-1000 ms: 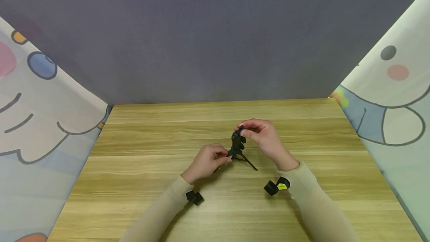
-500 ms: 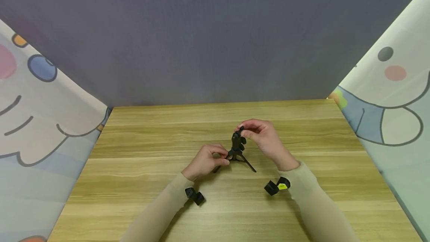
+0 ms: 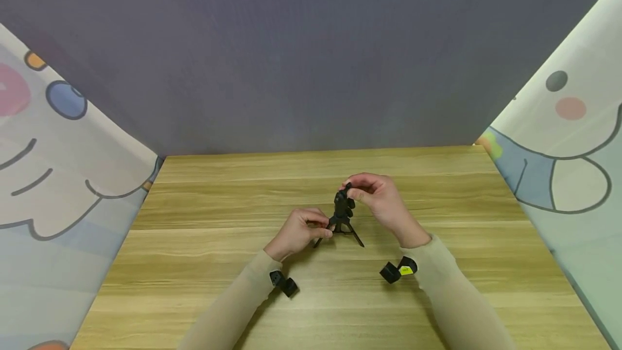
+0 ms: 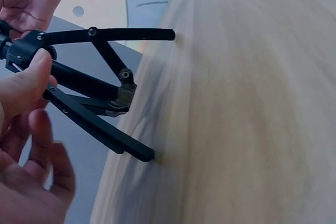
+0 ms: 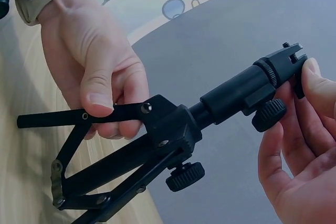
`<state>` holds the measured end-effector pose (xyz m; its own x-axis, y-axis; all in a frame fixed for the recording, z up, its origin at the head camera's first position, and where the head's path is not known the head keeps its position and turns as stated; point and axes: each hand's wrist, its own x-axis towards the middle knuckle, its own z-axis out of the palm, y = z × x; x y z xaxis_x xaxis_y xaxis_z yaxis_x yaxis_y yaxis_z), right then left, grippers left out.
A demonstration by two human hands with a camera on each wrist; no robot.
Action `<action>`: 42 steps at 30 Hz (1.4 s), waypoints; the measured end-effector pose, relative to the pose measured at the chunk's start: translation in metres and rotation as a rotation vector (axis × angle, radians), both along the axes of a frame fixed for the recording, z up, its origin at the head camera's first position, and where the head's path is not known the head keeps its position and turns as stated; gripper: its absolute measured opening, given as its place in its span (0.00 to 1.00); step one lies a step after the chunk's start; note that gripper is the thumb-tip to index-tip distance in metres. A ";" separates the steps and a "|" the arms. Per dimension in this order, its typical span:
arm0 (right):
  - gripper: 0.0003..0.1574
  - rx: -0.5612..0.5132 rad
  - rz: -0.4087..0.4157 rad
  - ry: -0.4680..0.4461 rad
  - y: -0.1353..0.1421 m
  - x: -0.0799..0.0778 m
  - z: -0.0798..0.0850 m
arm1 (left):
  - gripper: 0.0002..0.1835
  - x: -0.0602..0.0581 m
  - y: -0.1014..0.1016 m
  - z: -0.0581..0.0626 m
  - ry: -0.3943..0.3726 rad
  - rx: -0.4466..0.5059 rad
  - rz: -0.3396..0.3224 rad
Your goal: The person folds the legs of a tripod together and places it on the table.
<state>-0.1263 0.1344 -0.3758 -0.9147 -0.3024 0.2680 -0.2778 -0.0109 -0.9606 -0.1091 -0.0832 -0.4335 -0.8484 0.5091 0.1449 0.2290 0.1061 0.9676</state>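
Observation:
A small black tripod point(image 3: 342, 210) stands between my hands, its legs spread toward the table. In the right wrist view, thumb and fingers of my left hand point(image 3: 298, 232) pinch one leg point(image 5: 118, 112) just below the collar point(image 5: 176, 129). My right hand point(image 3: 381, 199) holds the narrow slotted head point(image 5: 281, 61) at the top of the column between thumb and fingers. Two ridged knobs show on the tripod, an upper knob point(image 5: 270, 115) and a lower knob point(image 5: 185, 177). In the left wrist view, the leg tips come right at the tabletop, and the hinged braces point(image 4: 110, 56) are folded out.
The wood-grain table point(image 3: 218, 193) lies under both hands. A grey partition point(image 3: 311, 58) rises behind it, with cartoon-printed cloth point(image 3: 578, 139) on either side. A black wrist camera point(image 3: 283, 284) sits on the left sleeve, another black camera point(image 3: 390, 273) on the right.
In the head view, the tripod's leg tips have drawn slightly closer together, the right one shifting left. Both hands keep their grip, with the left fingers a touch lower on the leg.

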 end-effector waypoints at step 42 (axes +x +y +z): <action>0.11 0.023 -0.004 -0.026 -0.003 -0.007 0.004 | 0.04 0.031 0.029 0.001 0.199 0.067 0.488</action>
<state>-0.1328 0.1311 -0.3720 -0.9225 -0.3043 0.2374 -0.2530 0.0125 -0.9674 -0.0779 -0.0540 -0.4324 -0.9373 0.0458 0.3454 0.3477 0.1859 0.9190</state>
